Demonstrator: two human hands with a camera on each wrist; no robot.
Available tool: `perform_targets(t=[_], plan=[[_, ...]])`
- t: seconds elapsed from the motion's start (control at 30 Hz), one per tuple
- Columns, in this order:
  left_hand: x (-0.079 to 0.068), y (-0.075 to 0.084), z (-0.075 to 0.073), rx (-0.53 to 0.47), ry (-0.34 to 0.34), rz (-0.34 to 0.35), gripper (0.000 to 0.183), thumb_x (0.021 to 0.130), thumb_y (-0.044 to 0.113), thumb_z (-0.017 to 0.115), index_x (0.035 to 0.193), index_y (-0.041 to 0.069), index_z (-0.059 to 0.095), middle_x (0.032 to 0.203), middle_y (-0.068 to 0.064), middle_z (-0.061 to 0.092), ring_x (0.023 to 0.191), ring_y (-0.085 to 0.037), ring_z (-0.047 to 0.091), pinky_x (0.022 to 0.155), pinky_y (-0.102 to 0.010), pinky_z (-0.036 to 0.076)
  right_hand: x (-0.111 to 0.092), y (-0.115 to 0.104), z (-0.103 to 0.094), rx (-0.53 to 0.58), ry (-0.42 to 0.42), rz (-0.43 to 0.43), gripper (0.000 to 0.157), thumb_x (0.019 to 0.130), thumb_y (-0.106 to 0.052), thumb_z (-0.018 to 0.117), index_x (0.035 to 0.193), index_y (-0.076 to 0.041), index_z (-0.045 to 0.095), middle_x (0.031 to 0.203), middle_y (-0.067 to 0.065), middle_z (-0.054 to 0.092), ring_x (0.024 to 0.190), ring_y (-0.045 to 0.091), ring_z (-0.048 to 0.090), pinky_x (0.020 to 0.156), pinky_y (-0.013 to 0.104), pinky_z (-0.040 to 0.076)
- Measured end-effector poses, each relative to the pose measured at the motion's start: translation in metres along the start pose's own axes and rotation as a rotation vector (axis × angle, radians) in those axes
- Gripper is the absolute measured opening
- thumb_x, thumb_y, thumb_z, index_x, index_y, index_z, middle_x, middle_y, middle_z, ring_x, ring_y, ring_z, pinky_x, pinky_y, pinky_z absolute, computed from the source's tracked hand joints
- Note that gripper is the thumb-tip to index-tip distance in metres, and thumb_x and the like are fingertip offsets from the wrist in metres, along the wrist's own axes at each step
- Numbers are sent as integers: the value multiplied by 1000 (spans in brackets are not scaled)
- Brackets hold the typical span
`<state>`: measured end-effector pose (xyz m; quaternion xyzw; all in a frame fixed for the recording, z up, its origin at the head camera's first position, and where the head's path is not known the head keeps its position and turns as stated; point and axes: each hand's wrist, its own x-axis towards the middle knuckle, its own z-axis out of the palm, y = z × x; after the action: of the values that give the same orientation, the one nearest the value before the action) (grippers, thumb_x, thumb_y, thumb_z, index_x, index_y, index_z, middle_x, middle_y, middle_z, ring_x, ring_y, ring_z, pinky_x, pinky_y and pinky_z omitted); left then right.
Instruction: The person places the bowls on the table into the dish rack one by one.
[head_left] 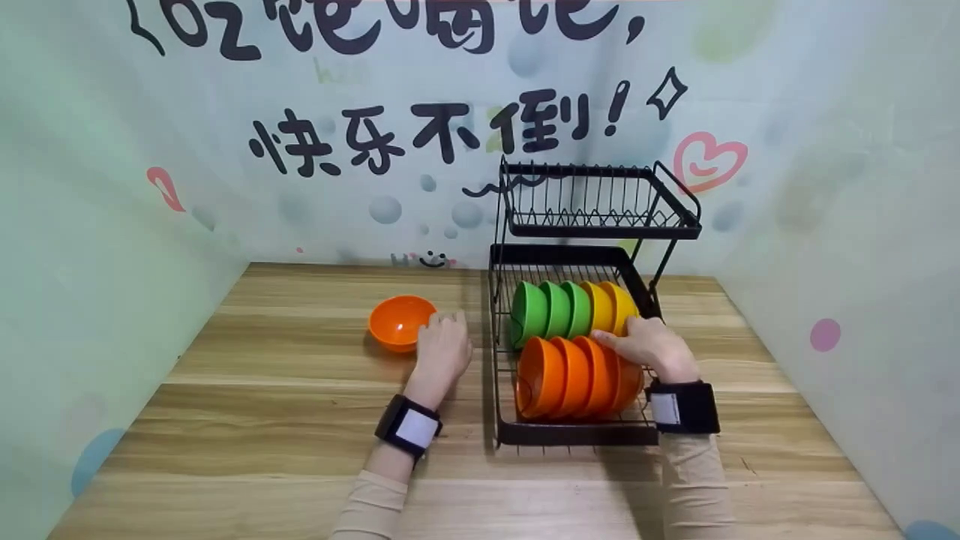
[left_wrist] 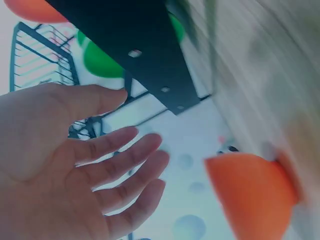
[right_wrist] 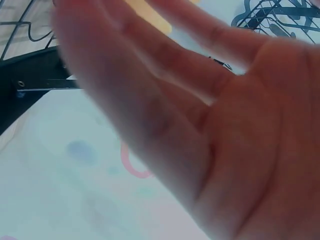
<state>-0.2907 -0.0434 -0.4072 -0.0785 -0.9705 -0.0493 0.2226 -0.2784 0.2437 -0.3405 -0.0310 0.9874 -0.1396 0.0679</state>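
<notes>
An orange bowl (head_left: 400,322) sits upright on the wooden table, left of the rack. My left hand (head_left: 444,349) is beside its right side; in the left wrist view the fingers (left_wrist: 127,167) are relaxed and hold nothing, with the orange bowl (left_wrist: 255,195) apart from them. My right hand (head_left: 652,346) is over the rack, its thumb reaching across the top of the orange bowls (head_left: 541,379), several of which stand on edge in the front row. Behind them stand three green bowls (head_left: 529,311) and two yellow bowls (head_left: 619,304). The right fingers (right_wrist: 160,105) look extended; their tips are partly hidden.
The black two-tier dish rack (head_left: 570,433) stands on the right half of the table (head_left: 262,420). Its upper shelf (head_left: 600,232) overhangs the back of the lower tray. A printed cloth (head_left: 360,195) hangs behind and along both sides.
</notes>
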Motion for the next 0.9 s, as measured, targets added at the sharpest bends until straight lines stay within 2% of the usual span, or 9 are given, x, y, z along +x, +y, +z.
perform_targets(t=[0.07,0.1,0.3,0.57,0.7,0.83,0.9], plan=[[0,-5,3,14,37,-25,25,82,17,66,100,1,60,96,-16,64,93,-32,59,70,-42,51,0,-1,0,14,51,-16,60,90,-55,50,105,3,55,94,20,59,79,28,56,63,36,44],[0,-8,5,22,34,-41,26,82,17,66,101,1,60,98,-15,63,94,-32,58,71,-42,51,0,-1,0,19,76,-23,58,91,-53,50,105,3,55,92,19,58,77,28,56,61,35,44],[1,-21,11,7,-52,-125,29,85,13,62,109,-3,60,103,-17,61,98,-34,58,81,-46,50,1,-1,0,59,148,-47,51,93,-47,51,109,2,55,89,17,60,73,26,58,56,31,42],[1,-33,23,32,-11,-84,21,81,6,64,101,-1,62,94,-16,66,89,-33,64,75,-43,52,2,-3,-1,92,179,-44,53,95,-47,48,116,2,52,98,22,63,77,28,61,57,32,45],[0,-37,28,14,9,-88,15,80,1,63,95,-1,63,90,-15,67,83,-33,66,68,-42,54,2,-3,-1,101,193,-56,55,95,-46,48,121,2,51,100,22,64,78,28,62,57,32,46],[-1,-40,32,10,50,-97,11,80,-2,61,90,0,64,86,-15,67,78,-33,66,62,-43,54,3,-4,0,102,209,-68,54,95,-45,48,122,1,52,101,22,65,78,27,62,56,32,46],[-3,-41,34,28,100,-83,10,79,-3,62,88,1,64,82,-15,67,75,-33,66,59,-42,54,3,-4,0,101,224,-76,52,95,-45,48,120,1,53,97,21,65,76,26,62,55,31,45]])
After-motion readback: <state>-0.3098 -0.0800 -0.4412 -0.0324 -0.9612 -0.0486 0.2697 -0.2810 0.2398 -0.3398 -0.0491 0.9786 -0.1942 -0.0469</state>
